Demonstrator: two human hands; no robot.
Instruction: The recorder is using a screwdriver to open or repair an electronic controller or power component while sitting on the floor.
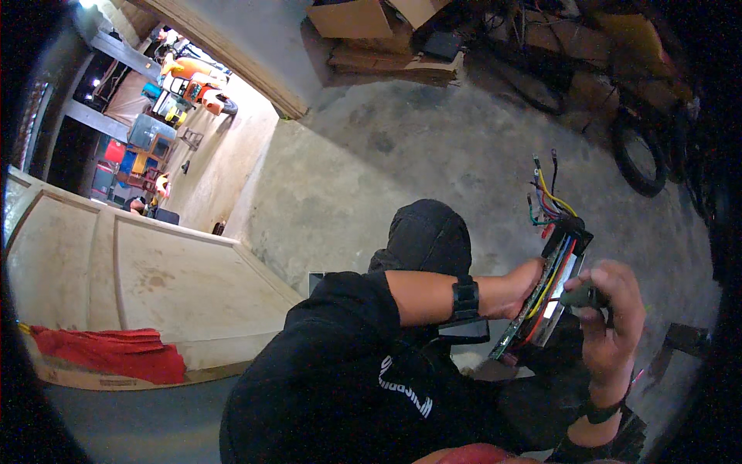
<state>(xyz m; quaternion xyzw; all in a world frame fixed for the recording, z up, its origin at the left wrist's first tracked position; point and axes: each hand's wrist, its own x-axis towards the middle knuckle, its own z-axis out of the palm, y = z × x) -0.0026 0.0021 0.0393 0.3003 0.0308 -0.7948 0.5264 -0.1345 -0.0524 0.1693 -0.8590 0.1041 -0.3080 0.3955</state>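
Observation:
My left hand (527,284) is wrapped round the edge of a long, narrow electronic controller (563,272). Its fingers are mostly hidden behind it. The controller is tilted, its open side showing a circuit board with red, yellow and blue wires along it. A bundle of loose coloured leads (546,193) with metal terminals fans out from its far end. Close against its right side, my right hand (617,308) pinches a short, dark green tool handle (583,295). A thin shaft seems to point from it toward the board; the tip is too small to make out.
Bare concrete floor (348,155) lies ahead. Cardboard boxes (379,46) and black tyres (641,155) stand along the far side. A pale wooden panel (162,271) with a red cloth (108,354) is at left. Beyond the doorway stands an orange motorcycle (197,81).

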